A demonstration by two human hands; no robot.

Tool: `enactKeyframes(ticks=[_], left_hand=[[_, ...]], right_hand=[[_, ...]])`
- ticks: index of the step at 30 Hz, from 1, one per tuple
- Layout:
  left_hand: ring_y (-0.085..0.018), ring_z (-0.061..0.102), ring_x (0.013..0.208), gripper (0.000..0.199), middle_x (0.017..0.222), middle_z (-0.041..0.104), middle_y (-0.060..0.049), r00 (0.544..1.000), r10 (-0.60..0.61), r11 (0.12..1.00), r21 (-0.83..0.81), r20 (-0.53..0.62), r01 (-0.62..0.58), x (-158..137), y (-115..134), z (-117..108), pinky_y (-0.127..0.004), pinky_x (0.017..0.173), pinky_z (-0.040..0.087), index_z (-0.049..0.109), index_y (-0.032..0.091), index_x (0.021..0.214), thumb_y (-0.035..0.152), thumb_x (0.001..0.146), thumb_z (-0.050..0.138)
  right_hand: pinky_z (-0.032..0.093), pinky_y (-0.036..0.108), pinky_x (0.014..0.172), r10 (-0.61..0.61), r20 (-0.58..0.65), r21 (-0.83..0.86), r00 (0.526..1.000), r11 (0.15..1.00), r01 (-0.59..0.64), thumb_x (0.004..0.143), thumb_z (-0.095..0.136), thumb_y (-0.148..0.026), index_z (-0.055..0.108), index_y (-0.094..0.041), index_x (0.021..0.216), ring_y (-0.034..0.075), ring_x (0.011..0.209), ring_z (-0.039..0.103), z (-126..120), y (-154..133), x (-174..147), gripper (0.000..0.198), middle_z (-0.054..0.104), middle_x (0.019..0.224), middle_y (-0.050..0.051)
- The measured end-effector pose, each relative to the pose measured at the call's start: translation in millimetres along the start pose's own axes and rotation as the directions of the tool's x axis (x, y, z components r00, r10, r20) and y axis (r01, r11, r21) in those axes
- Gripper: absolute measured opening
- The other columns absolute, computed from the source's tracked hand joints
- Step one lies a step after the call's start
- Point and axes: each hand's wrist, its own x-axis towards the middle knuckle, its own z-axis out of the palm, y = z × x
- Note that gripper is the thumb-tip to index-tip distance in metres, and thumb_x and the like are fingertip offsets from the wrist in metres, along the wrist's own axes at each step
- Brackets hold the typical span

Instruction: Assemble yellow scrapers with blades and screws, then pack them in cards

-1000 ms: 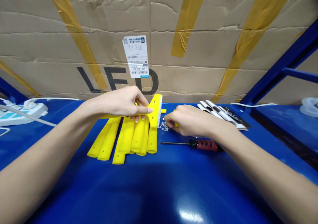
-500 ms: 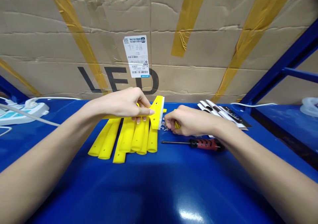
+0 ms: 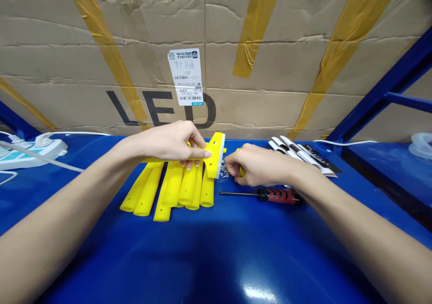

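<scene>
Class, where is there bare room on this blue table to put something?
The widest free patch of table lies between the left forearm and right forearm, nearer the camera than the handles and screwdriver. Another lies between left forearm and cable. Around the left hand and right hand it is crowded: scraper, handles, screws, papers.

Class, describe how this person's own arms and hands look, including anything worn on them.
The left hand and the right hand are ungloved. The left forearm and right forearm are bare as far as the picture shows, tapering towards the wrists. No sleeve, watch or bracelet shows; some fingers are hidden, so rings can't be ruled out.
</scene>
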Motion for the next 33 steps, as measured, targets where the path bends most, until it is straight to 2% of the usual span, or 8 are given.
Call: enactKeyframes(ticks=[9,12,14,17,19,23,28,33], left_hand=[[-0.018,0.068,0.062,0.031,0.072,0.076,-0.006,1.0,-0.004,1.0,0.01,0.014,0.004,0,2,0,-0.024,0.055,0.045,0.076,0.017,0.079,0.043,0.088,0.064],[-0.018,0.069,0.062,0.031,0.07,0.075,-0.006,0.998,0.019,1.0,0.0,0.054,-0.019,-1,0,1,-0.024,0.056,0.046,0.075,0.017,0.078,0.042,0.089,0.062],[-0.018,0.068,0.062,0.033,0.071,0.076,-0.006,0.996,0.041,0.999,-0.005,0.084,-0.041,-1,-1,2,-0.024,0.057,0.046,0.076,0.017,0.078,0.043,0.091,0.061],[-0.016,0.068,0.06,0.034,0.074,0.076,-0.005,0.992,0.063,0.998,-0.015,0.112,-0.061,-1,-1,3,-0.023,0.056,0.045,0.076,0.017,0.081,0.044,0.092,0.059],[-0.015,0.067,0.06,0.034,0.075,0.076,-0.005,0.99,0.065,0.998,-0.018,0.123,-0.063,0,0,4,-0.023,0.056,0.045,0.077,0.017,0.083,0.045,0.093,0.059],[-0.014,0.067,0.06,0.037,0.075,0.076,-0.004,0.989,0.064,0.998,-0.018,0.132,-0.063,0,5,5,-0.022,0.056,0.046,0.078,0.017,0.086,0.048,0.093,0.059],[-0.014,0.065,0.058,0.035,0.072,0.075,-0.003,0.988,0.089,0.996,-0.035,0.126,-0.085,0,5,6,-0.022,0.055,0.046,0.076,0.016,0.082,0.045,0.094,0.059],[-0.014,0.065,0.058,0.036,0.067,0.073,-0.003,0.986,0.087,0.996,-0.009,0.143,-0.087,0,7,7,-0.022,0.054,0.044,0.075,0.016,0.079,0.045,0.093,0.06]], right_hand=[[0.03,0.026,0.057,0.005,0.005,0.028,1.0,1.0,-0.005,0.068,0.06,-0.006,0.055,-0.02,0.067,0.01,0.057,0.047,-10,-4,-5,0.015,0.058,0.063,-0.005],[0.03,0.026,0.056,0.018,-0.097,0.1,0.995,0.995,-0.008,0.071,0.064,-0.009,0.051,-0.021,0.065,0.009,0.054,0.044,-24,-7,-11,0.019,0.054,0.059,-0.006],[0.031,0.027,0.056,0.019,-0.267,0.133,0.963,0.991,0.017,0.074,0.066,-0.013,0.048,-0.021,0.065,0.009,0.054,0.044,-31,-9,-14,0.022,0.053,0.058,-0.006],[0.034,0.027,0.06,-0.012,-0.489,0.129,0.872,0.988,0.085,0.08,0.065,-0.017,0.042,-0.023,0.065,0.011,0.059,0.049,-32,-12,-14,0.028,0.057,0.063,-0.003],[0.035,0.028,0.062,-0.084,-0.55,0.071,0.831,0.987,0.147,0.081,0.062,-0.015,0.038,-0.023,0.066,0.012,0.063,0.053,-28,-14,-11,0.03,0.061,0.068,-0.001],[0.033,0.026,0.062,-0.262,-0.558,-0.103,0.787,0.963,0.248,0.081,0.06,-0.009,0.038,-0.022,0.07,0.012,0.064,0.052,-17,-14,-4,0.027,0.061,0.07,-0.001],[0.032,0.025,0.061,-0.292,-0.538,-0.13,0.791,0.956,0.264,0.082,0.06,-0.007,0.044,-0.021,0.072,0.011,0.063,0.047,-14,-15,-1,0.023,0.054,0.067,-0.003],[0.032,0.026,0.059,-0.068,-0.491,0.1,0.869,0.986,0.134,0.078,0.073,-0.015,0.046,-0.021,0.069,0.01,0.058,0.043,-18,-16,-2,0.028,0.053,0.063,-0.006]])
